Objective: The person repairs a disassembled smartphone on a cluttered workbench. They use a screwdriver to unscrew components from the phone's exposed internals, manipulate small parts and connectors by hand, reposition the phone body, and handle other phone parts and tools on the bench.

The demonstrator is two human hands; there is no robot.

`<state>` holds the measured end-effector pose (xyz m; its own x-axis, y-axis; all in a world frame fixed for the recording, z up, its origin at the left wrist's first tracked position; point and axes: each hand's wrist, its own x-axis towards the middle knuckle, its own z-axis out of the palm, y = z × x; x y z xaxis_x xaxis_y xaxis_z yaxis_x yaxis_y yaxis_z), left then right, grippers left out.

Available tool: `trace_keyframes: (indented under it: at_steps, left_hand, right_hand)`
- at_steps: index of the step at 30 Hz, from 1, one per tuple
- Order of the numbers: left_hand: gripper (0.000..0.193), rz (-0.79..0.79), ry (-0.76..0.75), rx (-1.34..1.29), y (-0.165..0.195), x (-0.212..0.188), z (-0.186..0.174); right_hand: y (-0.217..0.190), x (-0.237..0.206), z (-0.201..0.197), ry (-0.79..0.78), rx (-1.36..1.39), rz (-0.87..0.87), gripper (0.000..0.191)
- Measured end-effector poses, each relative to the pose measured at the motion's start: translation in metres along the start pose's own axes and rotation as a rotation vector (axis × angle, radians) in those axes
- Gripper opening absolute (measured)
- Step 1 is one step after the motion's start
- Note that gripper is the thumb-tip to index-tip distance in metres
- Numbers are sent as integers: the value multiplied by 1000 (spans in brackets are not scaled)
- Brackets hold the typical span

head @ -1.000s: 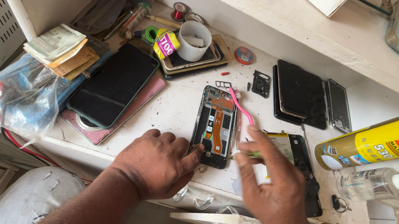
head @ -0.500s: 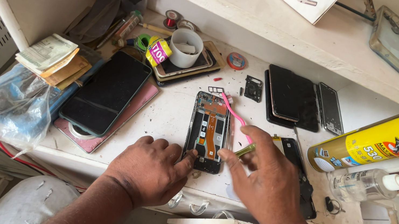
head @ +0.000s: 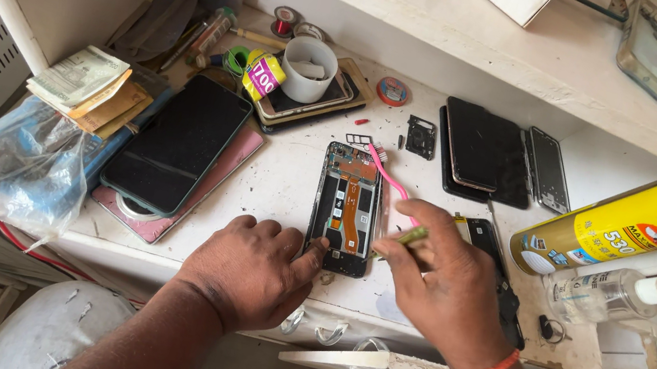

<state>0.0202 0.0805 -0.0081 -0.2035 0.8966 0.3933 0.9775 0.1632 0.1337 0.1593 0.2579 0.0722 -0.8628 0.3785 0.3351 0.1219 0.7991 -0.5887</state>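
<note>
A dark tablet (head: pixel 174 139) is seen lying at the left of the bench (head: pixel 284 181). The left hand (head: pixel 250 270) is pressed, fingers together, against the opened phone (head: pixel 347 206) at mid-bench. A green-tipped tool (head: pixel 409 236) is pinched by the right hand (head: pixel 442 281).

I saw a dark phone screen (head: pixel 176 142) left of the opened phone (head: pixel 345 208), a yellow spray can (head: pixel 629 227) to its right, and a yellow-pink labelled roll (head: pixel 264 76) behind it.
</note>
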Motion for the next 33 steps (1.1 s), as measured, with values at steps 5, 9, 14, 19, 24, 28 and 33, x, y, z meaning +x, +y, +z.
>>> trace_keyframes:
  at_steps: [5,9,14,19,24,28,33]
  left_hand:
    - [44,-8,10,-13,1,0,-3]
    - [40,-7,8,-4,2,1,-3]
    - [41,-13,-18,-10,2,1,-4]
    - [42,-11,0,-19,2,1,-4]
    - [41,-4,18,-13,2,-1,-3]
    - [41,6,60,-7,0,-3,0]
    - [40,47,102,2,-2,-4,4]
  right_hand:
    - [5,-1,-1,11,174,-356,40]
    - [6,-3,2,58,-61,-85,40]
    - [12,-2,1,-75,166,-4,56]
    - [20,-1,11,20,109,-9,51]
    - [28,10,4,36,422,-81,60]
    - [26,33,5,67,651,-217,52]
    - [7,67,44,-182,388,-37,19]
